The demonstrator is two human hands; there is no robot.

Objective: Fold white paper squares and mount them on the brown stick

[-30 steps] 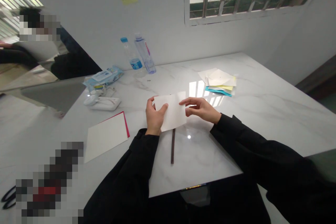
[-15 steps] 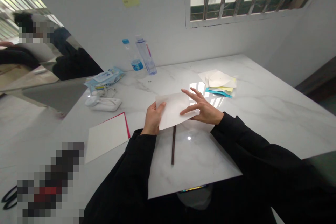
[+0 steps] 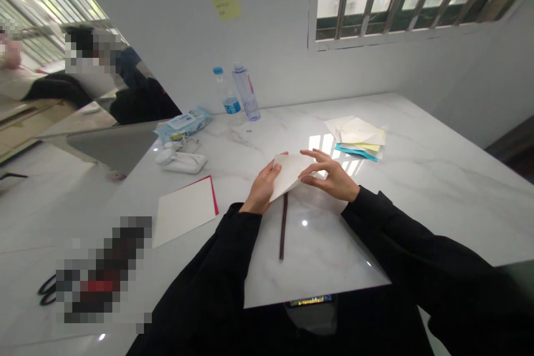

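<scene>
A small sheet of white paper (image 3: pixel 287 171) is held up over the table, tilted and slightly bent. My left hand (image 3: pixel 263 184) grips its left side, thumb on the face and fingers behind. At the right edge, my right hand (image 3: pixel 329 175) has its fingers curled around the paper, with the index finger raised along the top; the exact contact is partly hidden. Below the paper lies a thin dark brown stick (image 3: pixel 283 233), pointing toward me, its far end covered by the sheet.
A notebook with a red edge (image 3: pixel 186 208) lies left, near black scissors (image 3: pixel 47 289) and a blurred-out item. Farther back are a white device (image 3: pixel 183 162), a wipes pack (image 3: pixel 187 121) and two bottles (image 3: pixel 248 94). Stacked papers (image 3: pixel 359 132) sit at right. A person (image 3: pixel 137 89) sits beyond.
The paper has turned and bent, showing a narrower face. My right hand's spread fingers have drawn in around its right edge. The whole view has shifted slightly left.
</scene>
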